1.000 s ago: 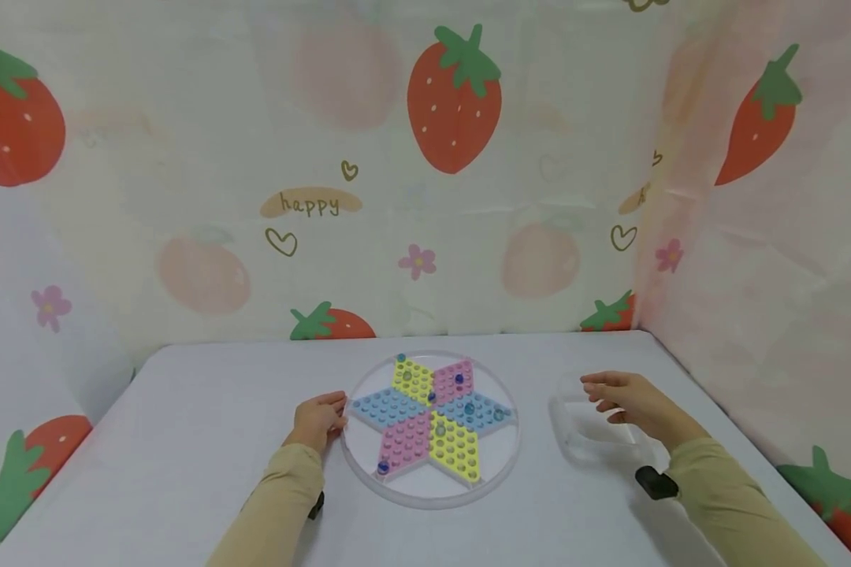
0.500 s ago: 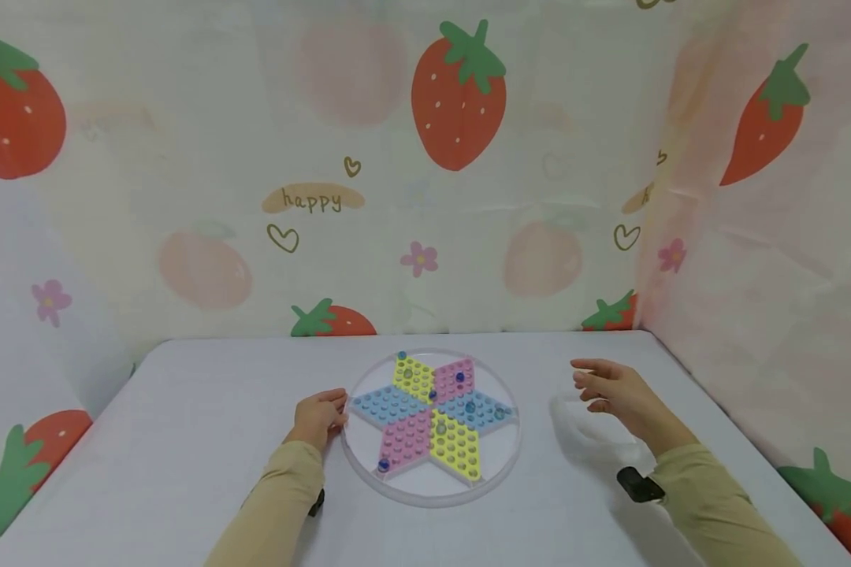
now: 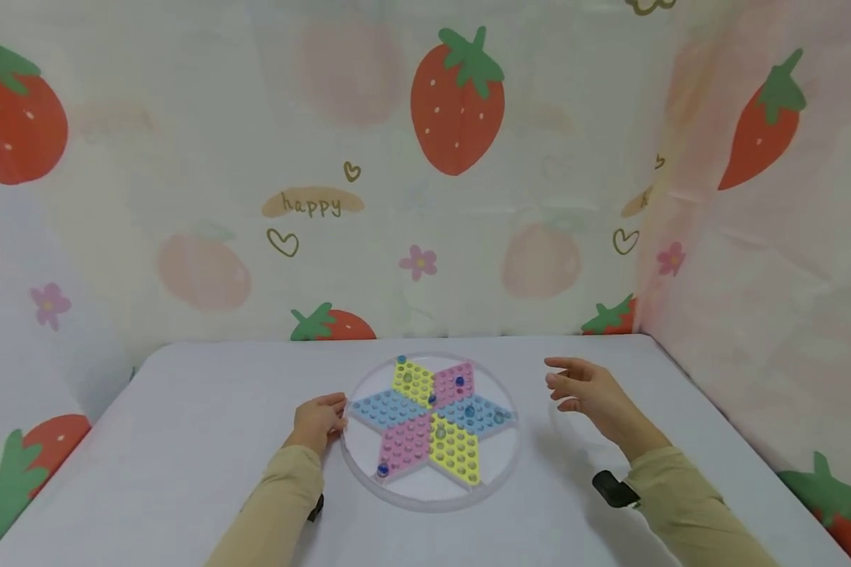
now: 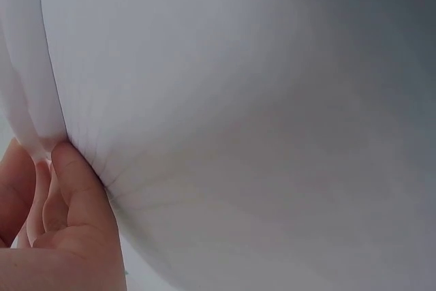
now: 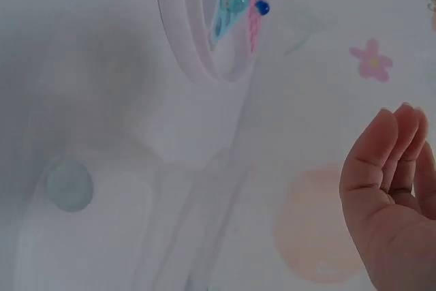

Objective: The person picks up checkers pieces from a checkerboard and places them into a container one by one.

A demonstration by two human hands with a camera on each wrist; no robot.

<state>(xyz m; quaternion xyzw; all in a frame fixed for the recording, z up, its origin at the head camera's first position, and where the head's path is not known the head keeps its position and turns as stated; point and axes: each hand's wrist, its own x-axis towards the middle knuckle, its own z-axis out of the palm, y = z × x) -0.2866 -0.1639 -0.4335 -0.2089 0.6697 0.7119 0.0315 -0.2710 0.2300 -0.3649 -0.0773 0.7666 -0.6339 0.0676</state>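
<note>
Several fingers of the left hand are pinching, against the thumb, the white rim of a round game board at the board's left edge. The right hand is hovering above the table, between the board and the table's right edge; its fingers are bending loosely and holding nothing that shows. Beige sleeves are covering both forearms, and a black device is sitting at the right wrist.

The board is lying flat, about midway between the table's left and right edges, its far rim coming close to the table's far edge. On it, a six-pointed star is showing two yellow, two pink and two blue points, all dotted with holes. Eight marbles are resting on the star, some dark blue, others teal or clear. In the right wrist view, a see-through container is showing faintly, a pale green marble appearing within its outline.

Beyond the table's far edge, a cream backdrop is hanging, printed with strawberries, flowers, hearts and the word "happy".
</note>
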